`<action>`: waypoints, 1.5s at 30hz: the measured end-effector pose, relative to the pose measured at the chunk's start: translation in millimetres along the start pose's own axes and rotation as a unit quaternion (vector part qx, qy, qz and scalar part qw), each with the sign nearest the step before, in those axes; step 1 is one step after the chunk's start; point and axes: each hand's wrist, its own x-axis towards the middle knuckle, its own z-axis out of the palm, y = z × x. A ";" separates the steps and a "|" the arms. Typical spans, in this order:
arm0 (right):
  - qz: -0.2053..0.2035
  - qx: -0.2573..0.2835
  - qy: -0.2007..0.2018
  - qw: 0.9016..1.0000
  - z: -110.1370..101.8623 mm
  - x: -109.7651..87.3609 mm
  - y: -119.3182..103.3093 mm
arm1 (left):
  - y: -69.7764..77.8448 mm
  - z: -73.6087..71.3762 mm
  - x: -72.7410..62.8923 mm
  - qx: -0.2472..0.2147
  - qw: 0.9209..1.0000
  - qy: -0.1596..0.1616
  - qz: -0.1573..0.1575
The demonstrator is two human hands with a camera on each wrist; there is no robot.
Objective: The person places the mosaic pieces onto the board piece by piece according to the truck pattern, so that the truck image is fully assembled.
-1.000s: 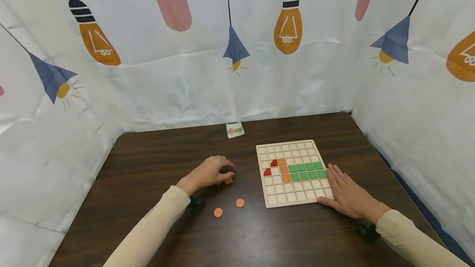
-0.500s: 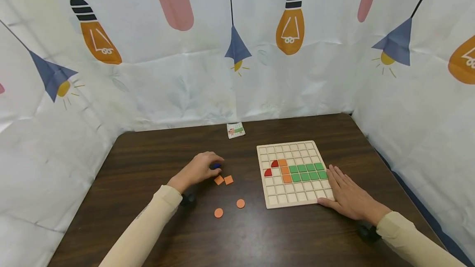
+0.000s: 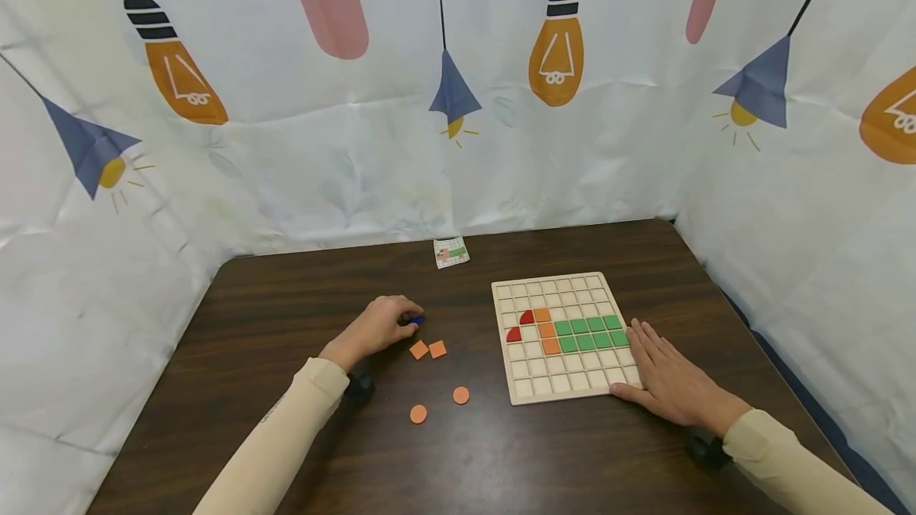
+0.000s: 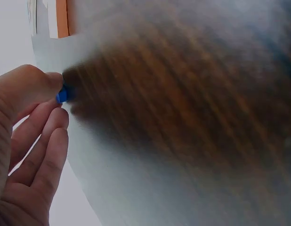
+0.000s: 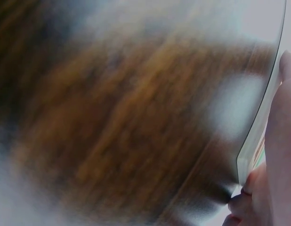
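My left hand point(image 3: 372, 331) pinches a small blue piece point(image 4: 62, 95) between thumb and fingertip, low over the table. Most of that piece is covered by the fingers, so its shape is unclear. Just in front of the hand lie two orange square tiles point(image 3: 428, 350). My right hand point(image 3: 673, 380) lies flat with straight fingers against the right edge of a pale wooden grid board point(image 3: 551, 385). The board holds green squares point(image 3: 590, 332), a column of orange squares point(image 3: 547, 331) and two red quarter-round pieces point(image 3: 520, 326).
Two orange discs point(image 3: 418, 414) lie nearer to me on the dark wooden table point(image 3: 501, 467). A small printed card point(image 3: 451, 253) lies at the table's far edge. White curtains point(image 3: 322, 165) with lamp prints surround the back and sides.
My left hand has moved left and slightly away from me, uncovering the two orange squares. A blue piece now shows between its fingers. The right hand stays on the board.
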 end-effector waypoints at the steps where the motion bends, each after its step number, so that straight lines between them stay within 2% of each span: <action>1: 0.000 0.000 0.000 1.000 0.0 -0.2 0.0 | 0.0 0.0 0.7 -0.002 1.000 -0.001 -0.002; 6: 0.000 0.000 0.002 1.000 -0.3 -0.7 0.1 | 0.6 0.1 4.7 -0.010 1.000 -0.005 -0.007; 11: 0.002 -0.003 0.002 1.000 0.1 -0.5 1.3 | 5.1 0.7 10.2 -0.004 1.000 -0.002 0.004; 19: 0.009 -0.003 0.002 1.000 1.0 -0.9 3.4 | 23.0 3.5 22.6 -0.006 1.000 -0.001 0.026; 29: 0.009 -0.001 0.004 1.000 -1.6 -1.3 1.7 | 47.7 12.0 39.6 -0.012 0.998 -0.015 0.056; 34: 0.010 -0.004 0.002 1.000 -2.3 -0.7 0.8 | 59.2 16.8 48.1 -0.009 0.997 -0.018 0.075; 41: 0.006 -0.010 0.011 1.000 -1.5 -0.5 1.7 | 75.6 24.6 60.3 -0.011 0.996 -0.029 0.082; 45: 0.005 -0.011 0.012 1.000 -2.3 -1.1 1.4 | 83.2 30.9 67.0 -0.006 0.995 -0.034 0.097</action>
